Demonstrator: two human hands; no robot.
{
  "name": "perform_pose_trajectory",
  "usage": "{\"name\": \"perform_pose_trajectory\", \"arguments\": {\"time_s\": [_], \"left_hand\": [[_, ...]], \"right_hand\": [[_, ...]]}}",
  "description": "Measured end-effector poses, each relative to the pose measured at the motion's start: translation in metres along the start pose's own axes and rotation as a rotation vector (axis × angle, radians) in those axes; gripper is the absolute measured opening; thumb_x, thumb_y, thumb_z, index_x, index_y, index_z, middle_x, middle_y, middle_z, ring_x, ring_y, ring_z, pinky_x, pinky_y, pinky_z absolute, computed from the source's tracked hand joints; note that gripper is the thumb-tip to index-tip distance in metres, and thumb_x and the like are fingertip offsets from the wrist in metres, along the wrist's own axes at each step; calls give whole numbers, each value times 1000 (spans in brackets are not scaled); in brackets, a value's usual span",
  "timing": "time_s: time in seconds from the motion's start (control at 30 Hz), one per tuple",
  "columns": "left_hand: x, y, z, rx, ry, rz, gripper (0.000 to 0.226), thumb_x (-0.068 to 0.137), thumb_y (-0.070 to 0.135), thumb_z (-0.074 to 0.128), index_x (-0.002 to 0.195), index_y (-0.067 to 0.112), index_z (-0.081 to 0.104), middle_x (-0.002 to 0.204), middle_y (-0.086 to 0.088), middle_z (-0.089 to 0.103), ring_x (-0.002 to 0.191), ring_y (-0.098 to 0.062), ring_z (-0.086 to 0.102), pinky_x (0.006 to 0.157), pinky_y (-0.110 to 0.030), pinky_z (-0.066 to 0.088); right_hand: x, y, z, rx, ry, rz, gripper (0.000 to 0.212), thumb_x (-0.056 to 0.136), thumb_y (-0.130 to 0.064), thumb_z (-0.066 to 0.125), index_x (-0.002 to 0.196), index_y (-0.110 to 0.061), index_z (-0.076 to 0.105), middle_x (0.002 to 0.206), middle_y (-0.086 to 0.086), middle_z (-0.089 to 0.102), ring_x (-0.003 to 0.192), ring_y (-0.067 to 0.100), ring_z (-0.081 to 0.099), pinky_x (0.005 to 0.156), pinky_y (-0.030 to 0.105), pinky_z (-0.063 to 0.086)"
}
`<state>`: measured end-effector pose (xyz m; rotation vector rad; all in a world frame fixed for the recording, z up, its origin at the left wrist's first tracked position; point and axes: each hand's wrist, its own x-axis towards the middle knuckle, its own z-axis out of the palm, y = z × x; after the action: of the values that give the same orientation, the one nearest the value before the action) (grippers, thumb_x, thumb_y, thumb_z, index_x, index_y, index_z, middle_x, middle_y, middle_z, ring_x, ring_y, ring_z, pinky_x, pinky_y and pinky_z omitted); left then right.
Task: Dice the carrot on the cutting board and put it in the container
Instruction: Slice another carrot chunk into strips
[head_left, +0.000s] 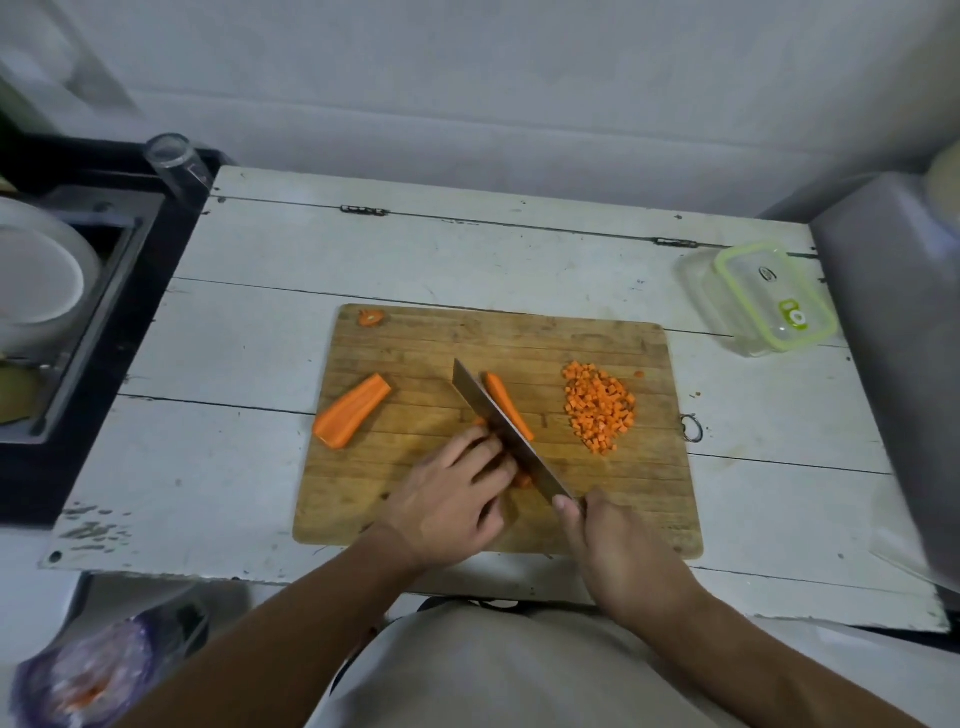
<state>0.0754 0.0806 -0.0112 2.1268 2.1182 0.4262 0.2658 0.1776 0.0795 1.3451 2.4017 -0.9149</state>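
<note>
White bench (311, 260), cutting board (597, 499): your right hand (618, 551) grips knife (509, 431); blade parallel to carrot strip (511, 402), left hand (447, 499) pinning piece just left.

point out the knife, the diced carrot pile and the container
knife (496, 421), head view, middle of the blade
diced carrot pile (600, 405), head view, centre of the heap
container (774, 299), head view, its green-rimmed lid
</note>
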Motion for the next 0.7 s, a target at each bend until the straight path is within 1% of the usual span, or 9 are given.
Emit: {"name": "perform_pose_trajectory", "arguments": {"time_s": [0.07,0.17,0.2,0.33,0.43,0.53,0.6,0.67,0.7], "left_hand": [[0,-1,1,-16,-15,5,49,91,36,55,135,16,62,141,-7,57,140,-29,41,108,-45,47],[1,-1,3,-23,-8,-7,51,87,34,57,135,18,61,139,-7,56,138,-32,44,103,-45,51],[0,0,2,-22,-4,-7,50,87,34,57,135,17,61,138,-7,56,138,-32,44,103,-45,51],[-1,2,0,11,42,29,43,88,28,58,128,12,66,132,-9,59,135,-31,46,106,-45,48],[-3,4,-4,50,54,31,45,88,28,58,130,13,66,135,-9,59,137,-29,46,108,-43,47],[-13,8,-1,32,57,-52,51,90,31,55,137,14,62,143,-7,55,142,-25,43,111,-41,44],[-21,11,2,16,71,-112,51,88,32,56,134,11,63,139,-6,58,137,-23,45,109,-42,47],[-25,13,2,-8,77,-147,48,87,31,57,129,10,64,133,-5,60,130,-21,48,106,-43,49],[-25,13,1,-18,68,-160,49,87,32,56,130,10,63,133,-4,59,130,-20,47,107,-42,48]], "right_hand": [[7,-11,6,-43,45,-2,51,101,-60,23,97,-17,52,88,6,67,84,31,67,65,38,44],[4,-23,16,-188,122,-23,48,104,-58,23,107,-18,48,98,11,70,96,36,67,74,41,48],[4,-21,17,-172,131,-16,48,103,-59,23,107,-18,49,98,11,70,96,37,66,76,42,49],[12,3,3,123,109,84,53,101,-61,25,96,-20,59,87,7,68,87,33,64,76,43,51],[6,15,-5,151,129,56,53,100,-61,25,95,-21,60,83,2,65,83,28,62,78,43,51],[-10,18,-7,127,168,14,56,98,-63,22,97,-23,61,81,-1,64,81,24,61,73,41,49],[-20,16,-9,114,176,-14,55,97,-63,20,92,-24,58,78,-3,63,77,21,60,69,41,47],[-26,11,-7,73,152,-33,49,98,-63,19,87,-26,51,74,-4,60,71,15,58,60,36,42],[-28,9,-4,36,137,-41,49,97,-63,17,86,-27,48,74,-5,59,69,13,57,58,35,40]]}}
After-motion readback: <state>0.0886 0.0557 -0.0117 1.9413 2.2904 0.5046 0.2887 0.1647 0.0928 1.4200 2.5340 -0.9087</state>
